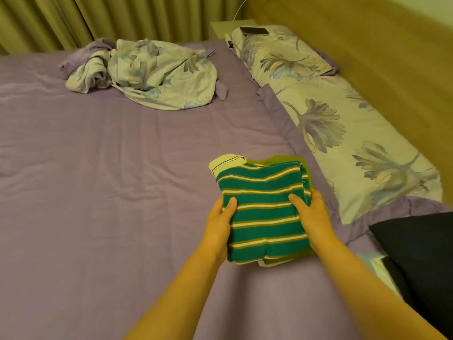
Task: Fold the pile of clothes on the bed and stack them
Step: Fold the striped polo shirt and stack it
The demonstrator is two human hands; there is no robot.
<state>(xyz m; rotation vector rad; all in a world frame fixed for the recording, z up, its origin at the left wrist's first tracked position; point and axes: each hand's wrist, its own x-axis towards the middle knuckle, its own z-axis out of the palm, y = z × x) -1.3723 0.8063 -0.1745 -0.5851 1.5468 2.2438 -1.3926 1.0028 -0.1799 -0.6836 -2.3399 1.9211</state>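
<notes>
Both bare forearms reach in from about 6 o'clock, converging toward a folded green striped shirt [266, 212] just right of the middle of the view. The left hand [219, 223] sits at the shirt's 9 o'clock edge, its thumb [230, 204] lying on top of the fabric while the other fingers are tucked out of sight under the fold, so the hand is pinching that edge. The right hand [312, 214] mirrors it at the 3 o'clock edge, thumb [297, 201] pressed on the stripes and the remaining fingers curled around and beneath the side of the shirt. The shirt therefore lies between the two hands, gripped on both sides, its white collar [226, 163] pointing toward 11 o'clock. It sits over a lime green garment [282, 160], of which only a strip shows past the far and right edges. Whether the shirt rests fully on that garment or is held just above it cannot be told. All this is on the purple bedsheet [98, 180]. At 11 o'clock, well apart, lies a crumpled floral cloth [152, 74]; floral pillows [343, 133] run along the 2 o'clock side.
</notes>
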